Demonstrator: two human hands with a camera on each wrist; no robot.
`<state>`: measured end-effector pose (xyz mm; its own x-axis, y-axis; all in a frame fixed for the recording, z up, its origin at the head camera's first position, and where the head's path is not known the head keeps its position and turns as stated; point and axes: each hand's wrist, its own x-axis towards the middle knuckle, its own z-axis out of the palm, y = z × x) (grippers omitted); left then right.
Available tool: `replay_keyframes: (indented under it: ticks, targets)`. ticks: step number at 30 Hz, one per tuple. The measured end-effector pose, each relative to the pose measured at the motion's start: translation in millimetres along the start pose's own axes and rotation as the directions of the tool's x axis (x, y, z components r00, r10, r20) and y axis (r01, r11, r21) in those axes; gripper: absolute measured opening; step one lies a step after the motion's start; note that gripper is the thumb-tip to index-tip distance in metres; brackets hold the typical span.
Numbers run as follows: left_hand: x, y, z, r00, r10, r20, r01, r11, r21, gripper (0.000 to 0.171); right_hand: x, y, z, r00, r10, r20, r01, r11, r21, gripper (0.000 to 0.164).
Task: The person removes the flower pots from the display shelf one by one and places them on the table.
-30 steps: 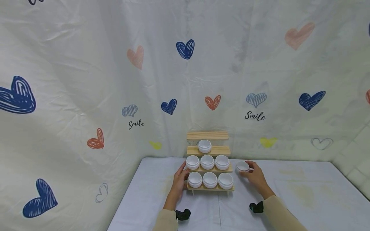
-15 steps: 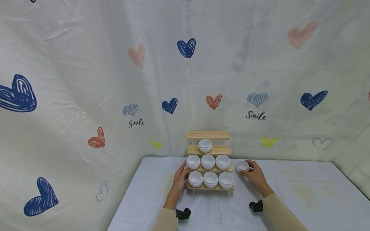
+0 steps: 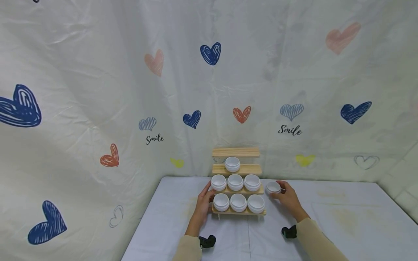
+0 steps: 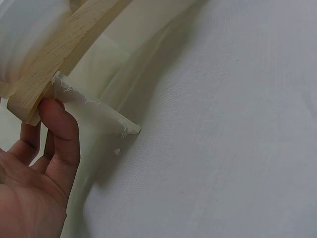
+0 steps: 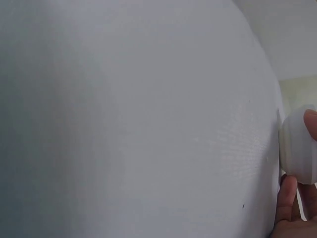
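Note:
My left hand (image 3: 201, 207) grips the left end of a tiered wooden stand (image 3: 236, 152). In the left wrist view its fingertips are curled on the end of a wooden shelf (image 4: 69, 47), by a clear upright support (image 4: 96, 106). Right of the stand, my right hand (image 3: 289, 200) holds a small white bowl (image 3: 273, 187) between thumb and fingers, low over the table. The right wrist view catches this bowl at its right edge, partly cut off. Similar white bowls (image 3: 238, 203) fill the two lower tiers in rows of three, and one bowl (image 3: 232, 164) sits higher up.
A white cloth covers the table (image 3: 339, 214). Behind the stand hangs a pale curtain (image 3: 176, 90) printed with hearts. Each wrist carries a dark camera mount, the left one (image 3: 207, 241) and the right one (image 3: 289, 232), close over the cloth.
The head view has shifted very slightly. Both hands, the stand and the bowls keep practically the same places.

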<state>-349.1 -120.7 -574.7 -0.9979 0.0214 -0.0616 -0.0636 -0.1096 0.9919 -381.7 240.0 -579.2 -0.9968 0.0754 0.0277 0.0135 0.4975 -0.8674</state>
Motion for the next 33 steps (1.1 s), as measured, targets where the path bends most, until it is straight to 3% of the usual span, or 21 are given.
replay_keyframes:
  ticks: [21, 33]
  targets:
    - [-3.3, 1.9, 2.1, 1.0, 0.013, -0.012, -0.013, 1.0, 0.02, 0.06, -2.6, -8.5, -4.2, 0.998, 0.012, 0.061, -0.013, 1.0, 0.014, 0.079]
    - [-3.9, 2.9, 2.8, 1.0, 0.011, -0.018, -0.011, 1.0, 0.007, 0.06, 3.7, -3.0, -2.1, 0.999, 0.002, 0.05, -0.002, 1.0, -0.006, 0.079]
